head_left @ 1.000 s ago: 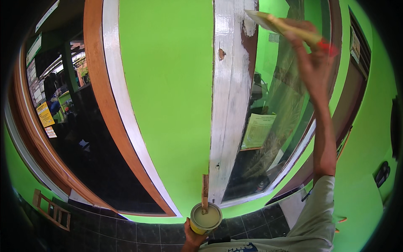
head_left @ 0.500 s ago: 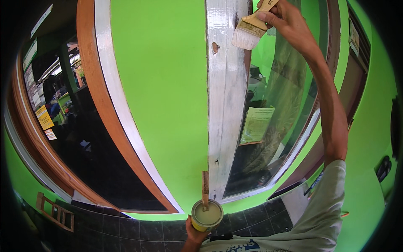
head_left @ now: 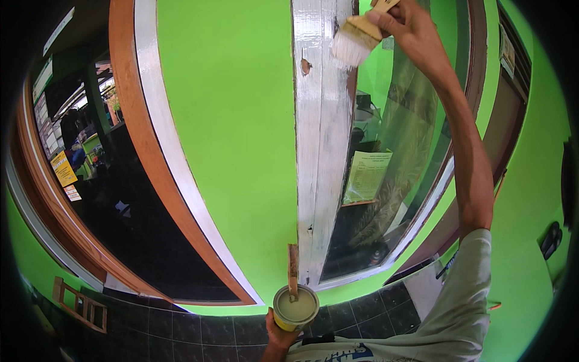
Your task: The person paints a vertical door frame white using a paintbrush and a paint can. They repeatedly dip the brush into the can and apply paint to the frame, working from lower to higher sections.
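Observation:
High on the right, my right hand is closed round the wooden handle of a wide paintbrush. Its pale, paint-coated bristles point down and left, at the right side of a white-painted wooden window post; whether they touch it I cannot tell. The post has a chipped brown hole near the brush, and its paint looks glossier at the top. Low in the middle, my left hand grips a yellow paint can holding pale paint. A flat wooden stick stands in the can, leaning on its far rim.
Right of the post is a glass pane with a paper sheet on it. To the left are a bright green wall and an orange-and-white frame round dark glass. A small wooden ladder-like frame stands on the dark tiled floor.
The brush has shifted slightly down and is tilted a little differently against the post. The view has moved slightly; the can stays in my left hand.

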Demonstrator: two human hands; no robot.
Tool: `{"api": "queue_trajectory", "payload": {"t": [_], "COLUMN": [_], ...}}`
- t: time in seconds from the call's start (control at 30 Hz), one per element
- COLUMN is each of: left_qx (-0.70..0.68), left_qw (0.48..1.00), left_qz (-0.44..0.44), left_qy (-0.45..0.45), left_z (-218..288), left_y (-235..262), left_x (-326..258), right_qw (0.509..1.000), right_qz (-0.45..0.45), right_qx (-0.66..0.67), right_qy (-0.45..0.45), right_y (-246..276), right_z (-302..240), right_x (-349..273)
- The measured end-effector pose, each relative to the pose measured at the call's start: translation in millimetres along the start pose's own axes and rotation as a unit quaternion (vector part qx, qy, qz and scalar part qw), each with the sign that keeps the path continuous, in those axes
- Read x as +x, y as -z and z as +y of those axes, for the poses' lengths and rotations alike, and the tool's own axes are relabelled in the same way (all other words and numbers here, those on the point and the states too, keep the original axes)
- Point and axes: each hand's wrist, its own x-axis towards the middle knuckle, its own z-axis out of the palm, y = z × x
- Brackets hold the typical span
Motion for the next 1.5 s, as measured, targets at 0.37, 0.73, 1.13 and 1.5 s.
{"api": "queue_trajectory", "payload": {"t": [0.37,0.73,1.13,1.5], "left_qx": [0.011,0.047,0.057,-0.006], "left_qw": [1.000,0.998,0.998,1.000], "left_qz": [0.015,0.042,0.034,0.022], "left_qy": [0.000,-0.005,-0.018,0.001], "left_z": [-2.4,-5.2,-3.8,-1.9], "left_y": [-2.3,-6.4,-19.3,-24.0], "left_x": [-1.4,4.4,2.1,0.9], "right_qw": [0.992,0.990,0.864,0.976], "right_qz": [-0.113,0.046,0.030,-0.070], "right_qx": [0.024,-0.085,-0.307,-0.175], "right_qy": [-0.053,0.106,0.398,0.110], "right_y": [12.6,42.9,-6.8,15.1], "right_z": [-17.1,-15.5,0.3,-32.7], "right_x": [-4.3,79.6,-6.1,-12.1]}}
